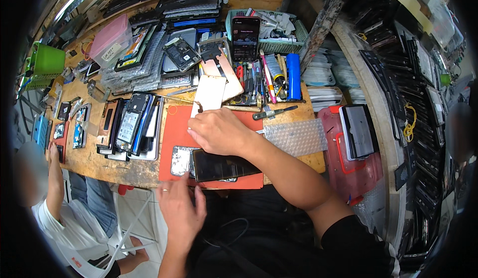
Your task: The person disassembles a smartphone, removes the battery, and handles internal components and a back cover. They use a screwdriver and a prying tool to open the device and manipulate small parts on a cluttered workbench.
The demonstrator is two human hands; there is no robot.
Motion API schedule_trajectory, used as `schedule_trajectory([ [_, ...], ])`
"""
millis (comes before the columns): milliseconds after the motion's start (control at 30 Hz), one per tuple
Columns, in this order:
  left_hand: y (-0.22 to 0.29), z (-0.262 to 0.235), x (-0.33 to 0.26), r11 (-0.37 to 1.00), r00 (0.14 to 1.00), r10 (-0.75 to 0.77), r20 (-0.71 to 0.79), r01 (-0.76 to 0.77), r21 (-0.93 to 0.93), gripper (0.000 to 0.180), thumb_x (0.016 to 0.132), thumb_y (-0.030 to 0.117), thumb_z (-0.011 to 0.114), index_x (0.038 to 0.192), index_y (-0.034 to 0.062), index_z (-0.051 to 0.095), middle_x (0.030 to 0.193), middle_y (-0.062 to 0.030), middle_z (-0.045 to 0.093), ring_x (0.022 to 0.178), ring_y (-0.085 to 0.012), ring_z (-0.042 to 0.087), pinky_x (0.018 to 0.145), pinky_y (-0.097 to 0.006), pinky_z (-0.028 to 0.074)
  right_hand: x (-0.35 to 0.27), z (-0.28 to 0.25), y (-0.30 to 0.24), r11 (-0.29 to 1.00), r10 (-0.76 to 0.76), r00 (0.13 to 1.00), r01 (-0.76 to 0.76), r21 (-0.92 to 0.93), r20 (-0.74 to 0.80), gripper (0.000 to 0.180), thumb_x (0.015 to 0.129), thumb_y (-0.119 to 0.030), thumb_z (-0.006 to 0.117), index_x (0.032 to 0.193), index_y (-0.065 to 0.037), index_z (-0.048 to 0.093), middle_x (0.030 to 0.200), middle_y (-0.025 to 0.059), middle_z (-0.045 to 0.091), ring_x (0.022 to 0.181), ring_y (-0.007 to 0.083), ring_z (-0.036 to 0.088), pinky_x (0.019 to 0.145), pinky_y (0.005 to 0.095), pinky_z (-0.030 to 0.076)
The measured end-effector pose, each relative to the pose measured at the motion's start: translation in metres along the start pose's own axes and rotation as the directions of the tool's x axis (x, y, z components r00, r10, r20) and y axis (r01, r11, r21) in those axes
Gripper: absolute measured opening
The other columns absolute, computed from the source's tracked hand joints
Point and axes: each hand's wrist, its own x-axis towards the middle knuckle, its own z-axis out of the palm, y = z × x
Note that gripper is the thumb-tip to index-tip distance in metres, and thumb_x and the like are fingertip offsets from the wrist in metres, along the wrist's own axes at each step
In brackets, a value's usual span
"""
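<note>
A dark phone screen (pixel 224 166) lies over a silver phone frame (pixel 181 159) on the orange work mat (pixel 174 133). My right hand (pixel 219 132) is above the mat with its fingers curled together, close to the lower end of a white phone panel (pixel 210 91). Whatever its fingertips may hold is hidden. At the mat's near edge is my left hand (pixel 181 206), fingers apart, its fingertips beside the silver frame and the corner of the screen. It appears to hold nothing.
Opened phones (pixel 133 118) are stacked left of the mat. Behind it stand a tool tray (pixel 249 101) and a propped phone (pixel 245 39). A knife-like tool (pixel 275 112) and bubble wrap (pixel 294 137) lie right. A person (pixel 74 223) sits at left; a red box (pixel 343 173) is at right.
</note>
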Motion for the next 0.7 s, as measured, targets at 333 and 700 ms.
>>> schedule_trajectory([
  [333, -0.067, 0.012, 0.044, 0.925, 0.99, 0.112, -0.08, -0.134, -0.355, 0.077, 0.084, 0.018, 0.08, 0.153, -0.0001, 0.051, 0.132, -0.0214, 0.06, 0.124, -0.0406, 0.056, 0.112, -0.053, 0.04, 0.001, -0.001, 0.002, 1.0, 0.014, 1.0, -0.014, 0.011, 0.004, 0.019, 0.098, -0.016, 0.069, 0.086, -0.002, 0.067, 0.085, 0.0166, 0.074, 0.081, 0.0389, 0.074, 0.071, 0.0502, 0.058],
  [700, -0.068, 0.017, 0.057, 0.941, 0.955, 0.295, 0.036, -0.284, -0.185, 0.092, 0.074, 0.046, 0.082, 0.151, 0.0032, 0.056, 0.148, -0.019, 0.06, 0.139, -0.0411, 0.055, 0.117, -0.054, 0.039, 0.001, -0.003, -0.003, 0.999, -0.05, 0.997, 0.051, 0.005, -0.054, 0.02, 0.096, -0.016, 0.07, 0.082, -0.001, 0.068, 0.079, 0.0178, 0.073, 0.075, 0.0385, 0.074, 0.07, 0.0487, 0.057],
])
